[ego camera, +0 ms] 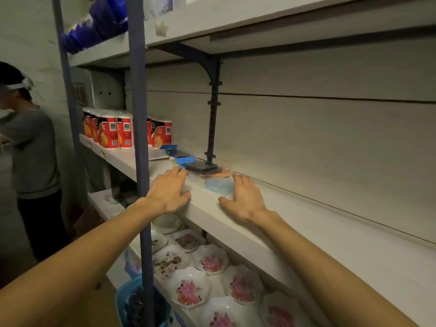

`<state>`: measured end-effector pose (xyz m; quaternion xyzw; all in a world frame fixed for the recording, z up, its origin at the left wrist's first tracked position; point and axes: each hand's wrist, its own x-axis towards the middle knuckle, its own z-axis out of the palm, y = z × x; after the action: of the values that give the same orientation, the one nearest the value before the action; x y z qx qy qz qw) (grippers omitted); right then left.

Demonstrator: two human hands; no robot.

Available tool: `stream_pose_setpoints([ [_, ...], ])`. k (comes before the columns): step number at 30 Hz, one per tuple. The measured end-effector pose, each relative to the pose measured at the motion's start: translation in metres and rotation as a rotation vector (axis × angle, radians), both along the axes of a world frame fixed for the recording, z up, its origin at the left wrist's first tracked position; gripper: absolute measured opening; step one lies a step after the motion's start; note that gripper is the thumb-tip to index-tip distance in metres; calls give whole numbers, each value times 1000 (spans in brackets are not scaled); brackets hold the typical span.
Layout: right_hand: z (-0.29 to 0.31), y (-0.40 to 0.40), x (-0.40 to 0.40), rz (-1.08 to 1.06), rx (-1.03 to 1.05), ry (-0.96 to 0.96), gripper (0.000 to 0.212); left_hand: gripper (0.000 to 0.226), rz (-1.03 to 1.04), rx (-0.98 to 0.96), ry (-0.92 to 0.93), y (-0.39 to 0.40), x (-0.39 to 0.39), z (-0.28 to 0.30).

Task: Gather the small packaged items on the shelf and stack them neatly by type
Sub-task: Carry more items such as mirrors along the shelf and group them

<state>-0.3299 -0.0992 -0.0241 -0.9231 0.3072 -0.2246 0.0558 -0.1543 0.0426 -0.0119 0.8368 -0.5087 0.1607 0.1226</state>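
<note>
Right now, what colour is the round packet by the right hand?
Pale blue; the round packet beside the right hand shows best in the head view.

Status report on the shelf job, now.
Both hands open: left hand, right hand flat on shelf. Small packets still scattered. Blue post crosses left arm.

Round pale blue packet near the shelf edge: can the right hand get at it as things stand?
Probably yes. The right hand lies open on the shelf directly beside the round pale blue packet, fingers alongside it, nothing between them.
</note>
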Motion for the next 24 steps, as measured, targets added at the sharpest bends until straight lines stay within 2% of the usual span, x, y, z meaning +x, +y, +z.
stream_pose_setpoints([
  [7, 1, -22, 33, -80, 29, 76, 83, 55, -53, 21, 0, -42, 48, 0],
  [11, -1, -29, 53, -120, 56, 120, 82, 60, -111, 50, -33, -69, 77, -1],
  [16, -4, -33, 76, -171, 163, 190, 71, 66, -190, 108, -20, -97, 116, 0],
  [19, -3, -32, 80, -199, 134, 210, 59, 67, -269, 134, 31, -112, 138, -1],
  [24, -4, -24, 74, -235, 39, 219, 63, 66, -377, 194, 77, -128, 159, -11],
])
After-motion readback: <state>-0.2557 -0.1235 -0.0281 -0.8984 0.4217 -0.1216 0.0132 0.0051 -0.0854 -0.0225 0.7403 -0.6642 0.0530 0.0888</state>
